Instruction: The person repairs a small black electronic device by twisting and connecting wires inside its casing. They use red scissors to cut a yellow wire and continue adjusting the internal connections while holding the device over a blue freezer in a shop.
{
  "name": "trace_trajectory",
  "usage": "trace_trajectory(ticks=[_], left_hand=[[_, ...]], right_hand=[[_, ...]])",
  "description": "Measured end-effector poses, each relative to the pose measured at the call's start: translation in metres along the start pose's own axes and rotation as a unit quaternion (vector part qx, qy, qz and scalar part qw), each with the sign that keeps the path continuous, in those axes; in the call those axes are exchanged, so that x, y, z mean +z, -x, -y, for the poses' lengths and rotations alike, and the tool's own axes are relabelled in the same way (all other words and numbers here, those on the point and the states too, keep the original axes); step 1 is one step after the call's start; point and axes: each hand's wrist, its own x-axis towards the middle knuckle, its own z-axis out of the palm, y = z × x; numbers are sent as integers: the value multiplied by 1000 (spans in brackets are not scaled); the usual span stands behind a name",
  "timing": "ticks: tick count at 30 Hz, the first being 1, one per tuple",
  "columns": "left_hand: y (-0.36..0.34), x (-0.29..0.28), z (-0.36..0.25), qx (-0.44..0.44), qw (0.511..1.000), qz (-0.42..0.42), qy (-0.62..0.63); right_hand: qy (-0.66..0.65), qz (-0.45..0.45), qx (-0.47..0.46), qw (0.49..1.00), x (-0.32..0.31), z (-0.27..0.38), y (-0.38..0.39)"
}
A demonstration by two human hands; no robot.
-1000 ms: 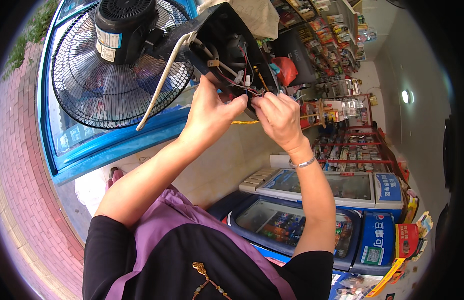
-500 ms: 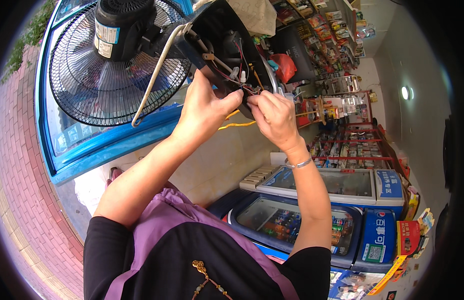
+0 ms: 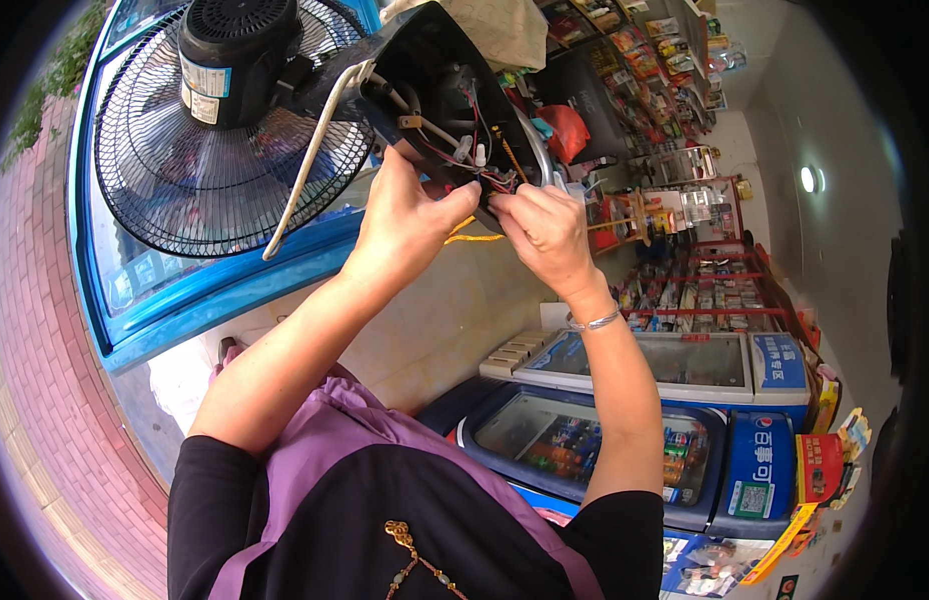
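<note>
A black electric fan (image 3: 235, 75) lies with its wire grille facing down and its motor up. Its opened black housing (image 3: 435, 65) shows metal rods, thin wires and a white connector (image 3: 481, 155) inside. My left hand (image 3: 410, 215) grips the near side of this housing, thumb over its lower end beside the wires. Close by, my right hand (image 3: 547, 232) has its fingers pinched together at the same end; what sits between the fingertips is hidden. A whitish cord (image 3: 320, 165) hangs from the housing across the grille. Yellow cord (image 3: 475, 237) shows below my hands.
Under the fan is a blue-framed glass case (image 3: 215, 300). A red plastic bag (image 3: 565, 133) sits beyond the housing. Chest freezers (image 3: 585, 440) holding drinks stand to the right, with stocked shelves (image 3: 700, 290) behind them. Brick paving (image 3: 55, 330) lies at far left.
The fan and its housing have shifted slightly left and tilted a little. Both hands stay at the housing's lower end, the right one moved slightly left.
</note>
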Motion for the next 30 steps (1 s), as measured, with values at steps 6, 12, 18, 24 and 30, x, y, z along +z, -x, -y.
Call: trace_trajectory(ticks=[6,12,18,24,30], left_hand=[[1,0,3,7,1000,-11,-5],[0,0,-10,1,1000,-7,-7],[-2,-2,-25,1,1000,10,-15],[-3,-3,-7,11,1000,-16,1],[-1,-1,-16,-33,999,-22,19]], right_hand=[[-5,-5,-1,1000,2,0,1],[18,-32,-32,999,-1,-4,-4],[23,-60,-68,996,-5,-10,-16],[-1,-29,-73,997,-4,-15,-18],[-30,-1,-52,998,-4,-15,-17]])
